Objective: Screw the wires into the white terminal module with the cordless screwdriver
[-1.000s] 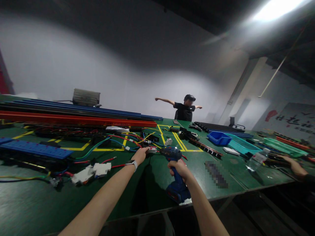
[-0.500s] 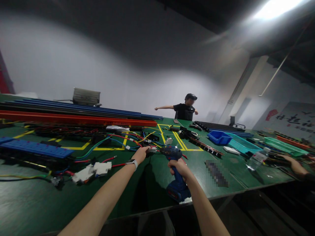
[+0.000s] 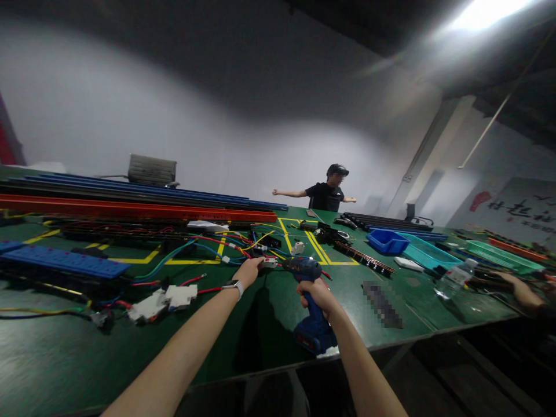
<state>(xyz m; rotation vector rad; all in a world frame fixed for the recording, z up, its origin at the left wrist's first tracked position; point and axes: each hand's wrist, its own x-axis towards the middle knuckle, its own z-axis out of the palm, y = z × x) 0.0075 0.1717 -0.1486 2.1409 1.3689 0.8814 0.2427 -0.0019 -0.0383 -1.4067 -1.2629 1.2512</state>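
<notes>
My right hand (image 3: 316, 294) is closed around the grip of a blue cordless drill (image 3: 315, 333), whose chuck points left. The drill's tip is at a small white circuit breaker (image 3: 270, 263) with red marks; whether the bit touches it I cannot make out. My left hand (image 3: 248, 272), with a watch on the wrist, pinches that breaker from the left. Red, blue and yellow wires (image 3: 237, 250) spread over the green table behind it. Two larger white breakers (image 3: 180, 297) lie to the left on red leads, and another small white part (image 3: 297, 248) sits just beyond the drill.
At the left is a blue socket strip (image 3: 65, 262), with long orange (image 3: 130, 208) and blue rails behind. On the right stand a blue bin (image 3: 386, 242), a turquoise basket (image 3: 428, 253) and a water bottle (image 3: 456, 279). A person (image 3: 328, 194) is across the table; another person's arm (image 3: 519, 288) reaches in right.
My hands, the drill and the breaker hold almost the same place. The person across the table has stretched one arm further out to the right.
</notes>
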